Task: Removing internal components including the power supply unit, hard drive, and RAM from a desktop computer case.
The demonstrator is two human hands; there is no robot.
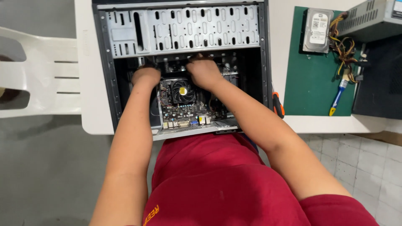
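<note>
An open computer case (108,75) lies on its side on a white table (94,113). Inside is a motherboard (188,111) with a black round cooler fan (183,91). My left hand (145,76) reaches into the case at the motherboard's upper left, its fingers curled down and hidden in the dark. My right hand (204,71) reaches in just above and right of the fan, fingers also tucked down near the board's far edge. What either hand grips is hidden. A perforated metal drive cage (184,29) spans the far part of the case.
A green mat (312,83) lies to the right with a hard drive (318,30), a power supply (368,19) with coloured wires, and a blue-handled brush (337,97). An orange-handled tool (278,104) lies beside the case. A white plastic chair (37,71) stands at left.
</note>
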